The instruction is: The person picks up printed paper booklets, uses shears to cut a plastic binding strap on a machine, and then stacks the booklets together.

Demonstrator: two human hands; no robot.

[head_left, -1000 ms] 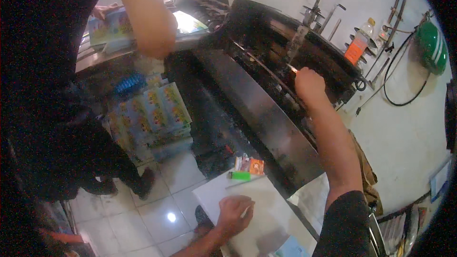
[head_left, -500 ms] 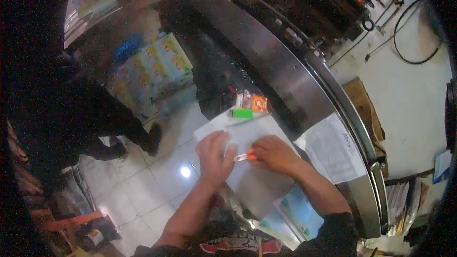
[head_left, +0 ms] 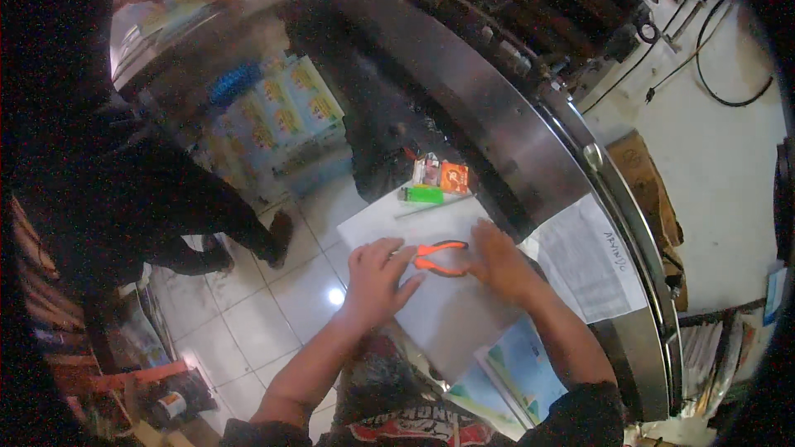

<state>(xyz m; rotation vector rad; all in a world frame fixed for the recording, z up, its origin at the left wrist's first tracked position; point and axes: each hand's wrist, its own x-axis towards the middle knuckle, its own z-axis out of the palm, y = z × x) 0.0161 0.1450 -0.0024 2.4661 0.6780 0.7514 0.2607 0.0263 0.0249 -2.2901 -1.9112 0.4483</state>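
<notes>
A pair of pliers (head_left: 441, 245) with orange and black handles lies between my hands over a white board or sheet stack (head_left: 377, 219), its handles spread apart. My left hand (head_left: 379, 280) is at the jaw end, thumb apart from the fingers; its fingertips overlap the jaws, which are mostly hidden. My right hand (head_left: 501, 263) is beside the handle ends, fingers stretched out flat and not wrapped round them. Beyond the pliers are a thin rod (head_left: 432, 206), a green lighter (head_left: 422, 194), an orange packet (head_left: 454, 177) and a small white-and-red pack (head_left: 426, 171).
A curved metal machine edge (head_left: 497, 108) runs along the right, with a handwritten paper (head_left: 584, 265) on it. Stacks of printed sheets (head_left: 286, 108) stand at the far left. Another person's dark-clothed leg (head_left: 207, 207) is at left. Blue-green printed sheets (head_left: 522, 364) lie near my right forearm.
My right hand has released the pliers' handles and moved right, its fingers straightening. The handles now show spread apart. My left thumb has moved away from the jaws, and the view has shifted slightly.
</notes>
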